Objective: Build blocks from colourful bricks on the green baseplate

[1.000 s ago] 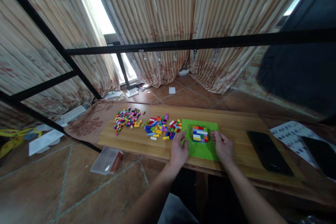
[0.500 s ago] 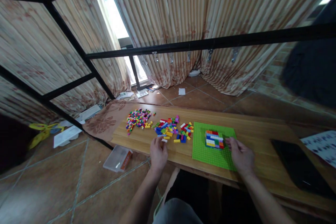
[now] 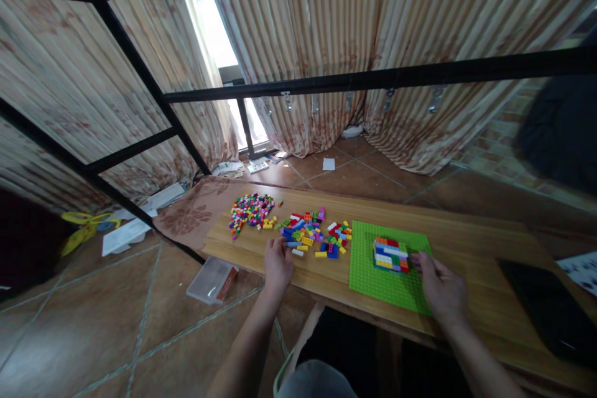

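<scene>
A stack of coloured building bricks point(image 3: 390, 255) stands on a green studded baseplate point(image 3: 366, 283). My right hand point(image 3: 442, 289) is at the right side of the stack, thumb and fingers pinched together; what they hold, if anything, is too small to make out. My left hand point(image 3: 278, 261) is at the near left edge of a pile of loose bricks point(image 3: 305, 229), its fingers curled closed. A light blue brick point(image 3: 293, 244) lies right beside its fingertips, and I cannot tell whether they grip it. A white brick point(image 3: 297, 253) lies just to the right of this hand.
Small mixed bricks point(image 3: 250, 210) are heaped at the left of the wooden table point(image 3: 321, 277). Another cluster of bricks point(image 3: 339, 235) lies beside the baseplate. A black flat object point(image 3: 541, 305) rests at the right. A clear plastic box point(image 3: 211, 281) sits on the floor. A black metal bar point(image 3: 364, 79) crosses above.
My left hand has moved from beside the white brick to the light blue brick in the pile. My right hand stays by the stack. The whole view has shifted slightly.
</scene>
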### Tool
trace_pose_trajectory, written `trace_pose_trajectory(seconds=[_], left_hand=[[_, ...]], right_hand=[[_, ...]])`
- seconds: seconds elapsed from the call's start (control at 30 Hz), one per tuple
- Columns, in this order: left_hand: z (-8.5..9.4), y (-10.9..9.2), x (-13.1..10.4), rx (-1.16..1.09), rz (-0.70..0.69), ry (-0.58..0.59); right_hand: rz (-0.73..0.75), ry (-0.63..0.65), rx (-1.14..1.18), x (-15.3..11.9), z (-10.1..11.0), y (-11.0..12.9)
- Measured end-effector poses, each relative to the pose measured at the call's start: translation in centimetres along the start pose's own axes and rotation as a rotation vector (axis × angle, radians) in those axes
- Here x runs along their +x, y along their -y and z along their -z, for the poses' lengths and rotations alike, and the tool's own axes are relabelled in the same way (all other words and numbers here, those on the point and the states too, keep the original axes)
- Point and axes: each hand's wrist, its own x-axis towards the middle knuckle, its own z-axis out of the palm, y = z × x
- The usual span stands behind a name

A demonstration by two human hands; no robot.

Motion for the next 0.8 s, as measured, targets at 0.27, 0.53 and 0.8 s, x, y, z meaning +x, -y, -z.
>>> trace_pose_trajectory(seconds=[0.27,0.53,0.8], left_hand=[[0.4,-0.3,0.6,0.089,-0.04,0.086],[0.7,-0.2,1.0,0.101,-0.05,0.093],[1.0,-0.5,0.5,-0.077,-0.009,0.147]], right_hand=[[0.031,-0.018,0.021,-0.1,-0.2,0.1],[0.035,-0.028,0.089,-0.1,-0.4,0.9],[0.054,-0.034,0.096,-0.3,-0.4,1.1]])
